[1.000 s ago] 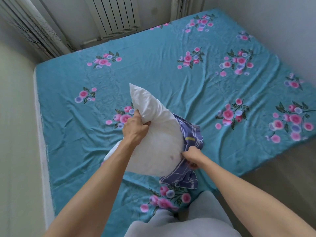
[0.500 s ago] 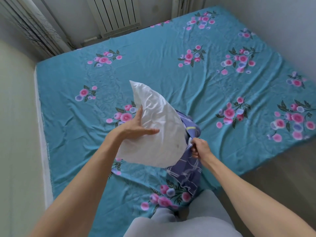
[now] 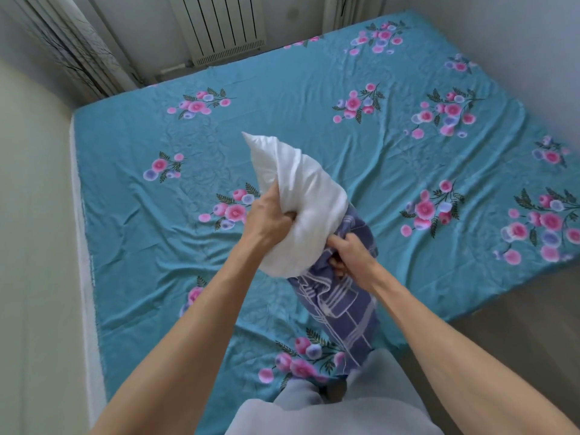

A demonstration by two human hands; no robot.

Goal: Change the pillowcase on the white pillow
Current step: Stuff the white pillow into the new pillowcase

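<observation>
White pillow [image 3: 301,196] is held above the near edge of the bed [image 3: 314,127], one corner pointing up. Your left hand [image 3: 266,221] grips its lower left side; your right hand [image 3: 348,255] bunches the blue plaid pillowcase [image 3: 339,306] hanging below it. Open teal sheet lies beyond; radiator [image 3: 219,23] past the bed's far edge.

teal floral bed [image 3: 282,120], white radiator [image 3: 219,23] behind

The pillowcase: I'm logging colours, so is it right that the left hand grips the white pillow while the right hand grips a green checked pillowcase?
Not quite: the head view shows the pillowcase is blue-purple checked, not green. The left hand does grip the white pillow, and the right hand grips the pillowcase.
</observation>
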